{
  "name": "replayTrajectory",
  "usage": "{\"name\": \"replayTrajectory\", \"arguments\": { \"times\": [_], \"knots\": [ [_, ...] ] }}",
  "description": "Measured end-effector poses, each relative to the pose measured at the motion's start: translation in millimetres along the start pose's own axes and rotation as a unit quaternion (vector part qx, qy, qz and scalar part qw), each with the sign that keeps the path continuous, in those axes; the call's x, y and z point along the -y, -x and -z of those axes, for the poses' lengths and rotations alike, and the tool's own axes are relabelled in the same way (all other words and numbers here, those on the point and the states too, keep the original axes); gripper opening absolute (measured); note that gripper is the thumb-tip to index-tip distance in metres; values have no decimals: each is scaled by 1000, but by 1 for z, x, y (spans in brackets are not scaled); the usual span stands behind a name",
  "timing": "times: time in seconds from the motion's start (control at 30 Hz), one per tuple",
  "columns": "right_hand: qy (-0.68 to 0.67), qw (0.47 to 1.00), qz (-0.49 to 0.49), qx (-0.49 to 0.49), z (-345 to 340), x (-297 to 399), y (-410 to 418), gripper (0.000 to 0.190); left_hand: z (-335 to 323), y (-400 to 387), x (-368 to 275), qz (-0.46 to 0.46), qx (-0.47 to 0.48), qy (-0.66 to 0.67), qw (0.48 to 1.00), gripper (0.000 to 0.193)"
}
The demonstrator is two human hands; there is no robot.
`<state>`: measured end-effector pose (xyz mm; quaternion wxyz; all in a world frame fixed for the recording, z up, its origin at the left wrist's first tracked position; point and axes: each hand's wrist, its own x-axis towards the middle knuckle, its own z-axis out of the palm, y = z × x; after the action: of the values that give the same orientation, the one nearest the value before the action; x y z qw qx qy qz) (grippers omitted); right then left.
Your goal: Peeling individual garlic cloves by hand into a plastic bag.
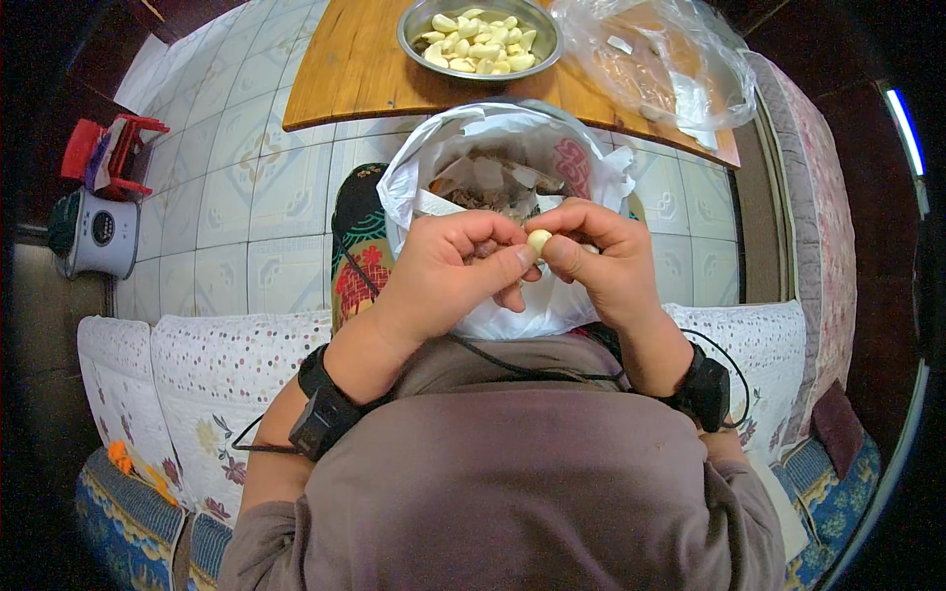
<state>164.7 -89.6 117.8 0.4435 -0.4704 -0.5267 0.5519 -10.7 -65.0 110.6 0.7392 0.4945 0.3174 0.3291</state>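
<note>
Between my two hands, a pale garlic clove point(539, 240) is pinched by thumbs and fingertips. My left hand point(451, 258) grips it from the left, its lower fingers curled. From the other side my right hand point(610, 255) holds it, and a second pale bit, perhaps another clove, shows beside its thumb. Directly below both hands is a bin lined with a white plastic bag point(425, 159), with brownish skins and scraps point(480, 196) inside. Beyond it, a steel bowl point(405, 46) holds many peeled garlic cloves point(480, 44).
The bowl stands on a wooden table point(340, 74) beside a crumpled clear plastic bag point(650, 66). A red stool or small chair point(81, 148) and a grey-white appliance point(107, 233) are on the tiled floor point(288, 192) at left. Black cables point(510, 366) run between my wrist-worn devices.
</note>
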Motion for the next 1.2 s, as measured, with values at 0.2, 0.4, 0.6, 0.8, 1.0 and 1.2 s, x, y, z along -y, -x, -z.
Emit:
{"name": "replayTrajectory", "arguments": {
  "times": [0.2,0.4,0.6,0.8,1.0,1.2],
  "knots": [
    [-8,1000,2,-2,1,-2,1,16,1,0,-1,5,11,13,1000,12],
    [-19,999,-26,4,0,3,1,17,-1,1,-3,-7,7,-10,1000,12],
    [44,998,33,-12,-1,-7,1,16,2,2,2,-48,-30,-164,985,10],
    [43,999,20,8,-1,-3,1,16,2,2,-6,-94,-19,-255,962,9],
    [30,999,-12,21,-1,-3,4,15,2,3,-3,-186,-53,-319,928,7],
    [-33,999,-10,33,1,-5,3,16,4,2,0,-197,-70,-289,934,6]
  ]
}}
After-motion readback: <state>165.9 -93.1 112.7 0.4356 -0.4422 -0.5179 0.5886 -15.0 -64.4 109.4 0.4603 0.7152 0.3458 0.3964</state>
